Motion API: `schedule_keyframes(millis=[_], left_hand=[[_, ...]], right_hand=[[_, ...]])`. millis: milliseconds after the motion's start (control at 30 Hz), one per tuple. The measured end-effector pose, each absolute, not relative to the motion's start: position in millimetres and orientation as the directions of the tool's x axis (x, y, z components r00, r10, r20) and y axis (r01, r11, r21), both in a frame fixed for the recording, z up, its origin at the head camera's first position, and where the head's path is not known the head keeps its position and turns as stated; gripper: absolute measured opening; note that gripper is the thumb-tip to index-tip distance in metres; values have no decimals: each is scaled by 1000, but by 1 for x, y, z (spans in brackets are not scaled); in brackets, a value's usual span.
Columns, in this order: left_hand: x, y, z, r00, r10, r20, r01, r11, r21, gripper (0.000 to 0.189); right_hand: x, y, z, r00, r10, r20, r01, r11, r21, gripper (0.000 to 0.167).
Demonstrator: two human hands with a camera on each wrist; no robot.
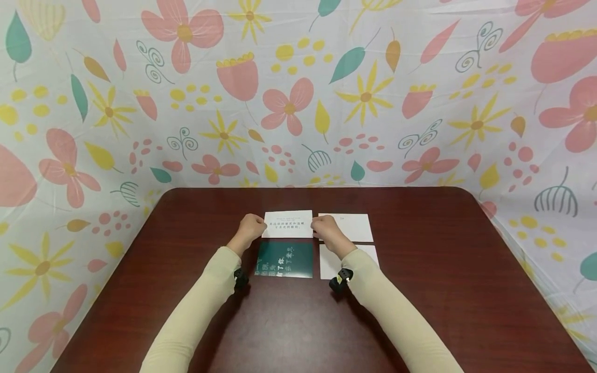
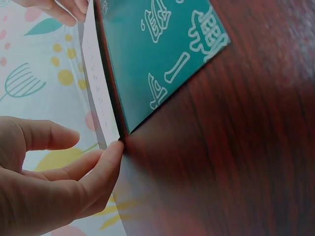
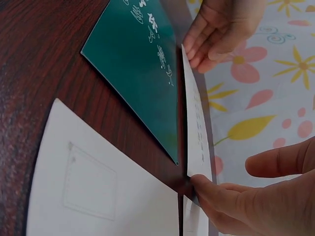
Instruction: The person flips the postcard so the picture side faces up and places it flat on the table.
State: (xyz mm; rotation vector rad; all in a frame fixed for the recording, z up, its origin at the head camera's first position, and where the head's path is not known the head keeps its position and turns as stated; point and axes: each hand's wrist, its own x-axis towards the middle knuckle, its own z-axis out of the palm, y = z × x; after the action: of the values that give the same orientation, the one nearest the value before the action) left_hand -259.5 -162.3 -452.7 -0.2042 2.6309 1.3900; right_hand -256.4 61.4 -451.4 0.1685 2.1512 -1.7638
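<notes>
A white postcard with printed lines of text (image 1: 288, 228) lies at the back of the group, between both hands. My left hand (image 1: 251, 229) touches its left edge with the fingertips; in the left wrist view the thumb stands apart from the card. On the opposite edge rest the fingertips of my right hand (image 1: 330, 232), its thumb also held off in the right wrist view. Just in front lies a green postcard with white characters (image 1: 285, 260). Two more white cards are on the right: a back card (image 1: 354, 228) and a front card (image 3: 98, 167), each partly covered by the right hand or arm in the head view.
All the cards lie on a dark reddish-brown wooden table (image 1: 289, 326) with rounded back corners. Behind it hangs a white cloth (image 1: 298, 145) with flowers and leaves. A small black device (image 1: 341, 281) is strapped at the right wrist, another (image 1: 240, 280) at the left.
</notes>
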Motion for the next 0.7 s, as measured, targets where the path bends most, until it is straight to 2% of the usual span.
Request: schedule_keyframes(millis=[467, 533, 667, 700], left_hand=[[-258, -156, -452, -980, -78, -183, -194, 585, 787, 45], [-257, -155, -451, -982, -80, -170, -185, 583, 791, 40], [-253, -151, -449, -986, -81, -147, -166, 581, 797, 14], [-252, -149, -449, -986, -83, -145, -166, 580, 797, 19]], right_hand=[[-256, 64, -448, -931, -144, -336, 301, 215, -929, 50], [-255, 65, -447, -932, -151, -331, 295, 218, -930, 50], [-253, 69, -447, -928, -166, -335, 299, 204, -932, 51], [-252, 71, -448, -928, -169, -332, 297, 200, -934, 51]])
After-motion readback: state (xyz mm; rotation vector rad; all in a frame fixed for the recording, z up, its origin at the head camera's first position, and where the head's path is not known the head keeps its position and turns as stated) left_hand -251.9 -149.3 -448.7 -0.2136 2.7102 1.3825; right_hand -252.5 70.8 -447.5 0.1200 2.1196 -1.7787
